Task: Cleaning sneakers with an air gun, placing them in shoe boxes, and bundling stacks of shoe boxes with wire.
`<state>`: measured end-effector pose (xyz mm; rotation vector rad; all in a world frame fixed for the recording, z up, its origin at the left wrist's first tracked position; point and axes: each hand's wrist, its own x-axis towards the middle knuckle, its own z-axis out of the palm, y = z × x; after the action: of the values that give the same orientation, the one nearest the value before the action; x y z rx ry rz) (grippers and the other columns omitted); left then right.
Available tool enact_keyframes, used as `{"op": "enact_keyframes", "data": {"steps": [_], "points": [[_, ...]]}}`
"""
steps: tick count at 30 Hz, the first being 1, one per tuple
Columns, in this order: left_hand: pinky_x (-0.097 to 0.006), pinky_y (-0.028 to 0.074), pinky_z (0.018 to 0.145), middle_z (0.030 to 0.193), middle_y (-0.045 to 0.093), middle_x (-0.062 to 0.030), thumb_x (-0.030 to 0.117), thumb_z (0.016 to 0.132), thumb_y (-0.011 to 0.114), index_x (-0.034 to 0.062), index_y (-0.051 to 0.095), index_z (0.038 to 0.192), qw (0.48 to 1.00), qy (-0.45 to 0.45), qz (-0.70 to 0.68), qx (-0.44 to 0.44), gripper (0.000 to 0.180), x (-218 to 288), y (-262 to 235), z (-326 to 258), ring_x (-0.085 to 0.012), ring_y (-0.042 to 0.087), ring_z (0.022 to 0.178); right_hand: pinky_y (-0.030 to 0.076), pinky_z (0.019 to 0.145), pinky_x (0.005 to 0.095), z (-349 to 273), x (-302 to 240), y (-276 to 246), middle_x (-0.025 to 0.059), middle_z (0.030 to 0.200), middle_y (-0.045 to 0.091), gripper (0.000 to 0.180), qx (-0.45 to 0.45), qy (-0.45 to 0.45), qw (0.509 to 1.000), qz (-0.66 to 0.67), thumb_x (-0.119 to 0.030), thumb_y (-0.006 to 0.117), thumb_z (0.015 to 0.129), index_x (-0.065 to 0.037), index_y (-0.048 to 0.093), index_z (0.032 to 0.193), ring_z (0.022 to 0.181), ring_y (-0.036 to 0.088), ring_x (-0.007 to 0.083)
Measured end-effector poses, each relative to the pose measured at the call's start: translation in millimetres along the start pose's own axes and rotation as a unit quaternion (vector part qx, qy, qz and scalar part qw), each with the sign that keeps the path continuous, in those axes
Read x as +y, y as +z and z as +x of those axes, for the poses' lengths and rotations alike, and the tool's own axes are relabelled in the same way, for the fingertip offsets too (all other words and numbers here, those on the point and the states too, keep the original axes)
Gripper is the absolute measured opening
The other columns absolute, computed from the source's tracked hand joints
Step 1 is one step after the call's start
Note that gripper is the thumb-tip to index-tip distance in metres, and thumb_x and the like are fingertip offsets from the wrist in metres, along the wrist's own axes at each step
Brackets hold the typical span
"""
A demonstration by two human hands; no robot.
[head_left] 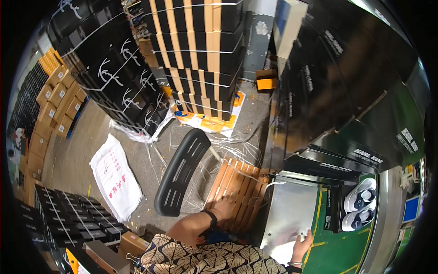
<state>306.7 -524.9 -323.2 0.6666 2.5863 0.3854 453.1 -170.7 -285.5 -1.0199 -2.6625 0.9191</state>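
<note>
My left hand point(222, 208), with a dark band on its wrist, rests on the wooden slatted seat point(237, 182) of a chair. Its fingers look laid out flat, with nothing seen in them. The chair's black slotted backrest point(182, 171) stands just left of the seat. At the lower right, my right hand point(301, 246) has its fingers apart beside the edge of a shiny metal plate point(292, 205); it holds nothing. Farther right, a pair of white shoes with dark patches point(360, 205) lies beside a black box point(334, 208) on the green work surface point(326, 255).
Black shoeboxes point(360, 86) are piled high on the right. Strapped stacks of black boxes point(196, 50) stand ahead, more point(109, 68) at the left. A white sack point(116, 178) and loose straps point(237, 148) lie on the floor. Brown cartons point(57, 102) stand far left.
</note>
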Motion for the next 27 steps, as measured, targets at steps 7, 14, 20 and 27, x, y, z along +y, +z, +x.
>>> {"op": "enact_keyframes", "data": {"steps": [7,14,20,27], "points": [[-0.05,0.046,0.081,0.111,0.051,-0.0196,0.018,0.075,0.052,0.0094,0.06,0.096,0.988,-0.104,-0.117,0.002,0.024,-30.7,2.9,-13.0,-0.0396,0.055,0.096,0.048,0.078,0.0341,-11.6,-62.2,40.2,0.018,0.1,0.057,0.039,-0.163,-0.156,0.973,0.048,-0.003,0.062,0.072,0.002,0.056,0.11,0.09,0.057,0.0289],[-0.046,0.047,0.078,0.098,0.058,-0.0195,0.025,0.077,0.055,0.007,0.06,0.099,0.979,-0.093,-0.179,0.02,0.029,-26.1,-9.5,-13.2,-0.0371,0.058,0.09,0.049,0.075,0.0297,4.9,-119.3,59.5,0.0165,0.1,0.061,0.034,-0.269,-0.136,0.953,0.027,-0.009,0.06,0.078,0.001,0.057,0.111,0.084,0.063,0.0218],[-0.042,0.045,0.077,0.088,0.057,-0.0169,0.031,0.076,0.06,0.0012,0.057,0.086,0.956,0.042,-0.247,0.151,0.031,9.7,-39.3,46.6,-0.0346,0.055,0.085,0.047,0.074,0.0246,-8.9,-169.8,43.1,0.0092,0.093,0.062,0.03,-0.314,-0.07,0.944,0.076,-0.007,0.057,0.081,0.001,0.057,0.11,0.08,0.06,0.0126],[-0.055,0.021,0.102,0.138,0.036,-0.0157,0.042,0.078,0.057,0.0061,0.035,0.133,0.975,-0.022,-0.22,0.032,0.07,58.5,-40.6,108.3,-0.032,0.029,0.13,0.046,0.075,0.0226,-0.2,-222.7,18.9,0.0066,0.095,0.06,0.041,-0.33,0.061,0.901,0.274,-0.009,0.057,0.086,0.001,0.043,0.123,0.085,0.057,0.0118]]}}
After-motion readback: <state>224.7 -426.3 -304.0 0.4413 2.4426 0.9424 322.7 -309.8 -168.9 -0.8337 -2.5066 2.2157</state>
